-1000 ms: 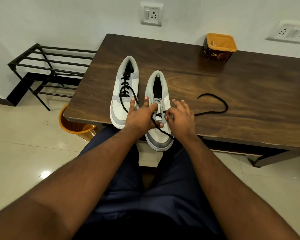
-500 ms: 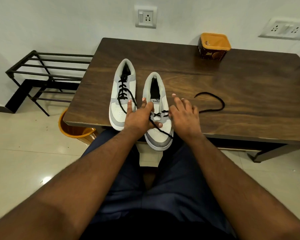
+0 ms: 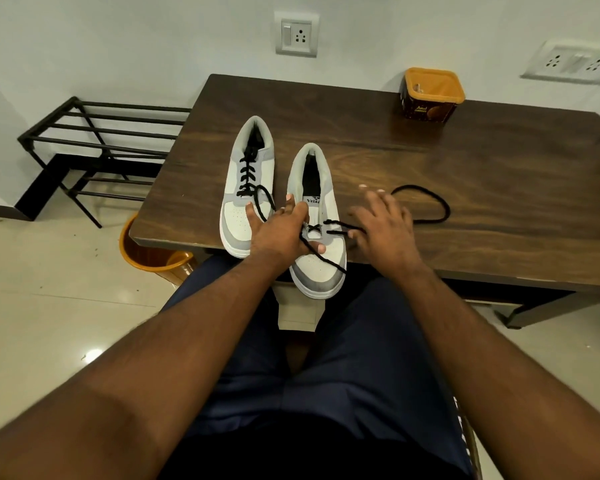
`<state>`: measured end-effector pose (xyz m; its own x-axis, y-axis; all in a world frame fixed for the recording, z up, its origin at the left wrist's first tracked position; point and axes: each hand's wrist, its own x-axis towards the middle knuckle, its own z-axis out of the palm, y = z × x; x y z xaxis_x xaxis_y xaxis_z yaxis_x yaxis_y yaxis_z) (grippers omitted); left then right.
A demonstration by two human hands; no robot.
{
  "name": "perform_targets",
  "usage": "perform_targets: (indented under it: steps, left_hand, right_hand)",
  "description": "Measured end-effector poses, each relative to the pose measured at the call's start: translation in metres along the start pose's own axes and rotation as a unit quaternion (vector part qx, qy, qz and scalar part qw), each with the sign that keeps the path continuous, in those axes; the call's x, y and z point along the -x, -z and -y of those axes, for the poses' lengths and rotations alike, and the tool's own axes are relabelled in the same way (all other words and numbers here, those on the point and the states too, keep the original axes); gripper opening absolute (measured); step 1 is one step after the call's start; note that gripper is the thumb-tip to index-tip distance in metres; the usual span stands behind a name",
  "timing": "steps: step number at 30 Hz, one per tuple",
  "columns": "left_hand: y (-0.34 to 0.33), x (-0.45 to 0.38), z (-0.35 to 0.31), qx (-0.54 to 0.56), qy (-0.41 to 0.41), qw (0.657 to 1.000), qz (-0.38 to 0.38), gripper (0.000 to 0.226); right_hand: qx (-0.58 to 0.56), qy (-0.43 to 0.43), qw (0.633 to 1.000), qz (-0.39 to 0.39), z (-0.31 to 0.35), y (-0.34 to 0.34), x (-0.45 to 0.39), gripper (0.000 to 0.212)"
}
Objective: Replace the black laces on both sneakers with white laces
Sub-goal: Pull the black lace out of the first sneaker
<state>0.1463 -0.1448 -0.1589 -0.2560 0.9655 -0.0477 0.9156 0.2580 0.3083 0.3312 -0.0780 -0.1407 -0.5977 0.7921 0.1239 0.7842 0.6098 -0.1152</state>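
At the centre of the frame, on the near edge of a dark wooden table (image 3: 465,188), two grey-and-white sneakers stand side by side with their toes toward the viewer. On the left, one sneaker (image 3: 246,188) is laced with a black lace (image 3: 246,173) through all its eyelets, its loose ends trailing toward the toe. Beside it on the right, the other sneaker (image 3: 317,237) is almost unlaced: its black lace (image 3: 426,209) crosses only the lowest eyelets, one end running down over the toe and the rest looping away across the table toward the right. The left hand (image 3: 278,233) rests on this shoe with fingers spread, thumb pressing near the last crossing and steadying it. The right hand (image 3: 383,230) hovers just right of the shoe with fingers fanned out; whether its thumb side pinches the lace cannot be told. No white laces are visible anywhere. By this judgement the task is early: one black lace is nearly out, the second is untouched, and all relacing in white remains. Toward the upper right of the table sits an orange-lidded tub (image 3: 432,93); at the left of the frame, a black metal rack (image 3: 97,143) and an orange bin (image 3: 149,254) stand on the floor.
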Motion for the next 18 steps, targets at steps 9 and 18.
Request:
perform_targets:
  steps: [9,18]
  left_hand:
    - [-0.001,0.001,0.001,-0.001,0.002,1.0,0.0,0.064]
    - [0.0,0.001,0.003,-0.02,-0.005,1.0,0.012,0.068]
  right_hand:
    - [-0.026,0.0,1.0,0.008,0.027,-0.021,-0.006,0.026]
    - [0.042,-0.105,0.993,-0.026,-0.047,-0.013,0.0,0.018]
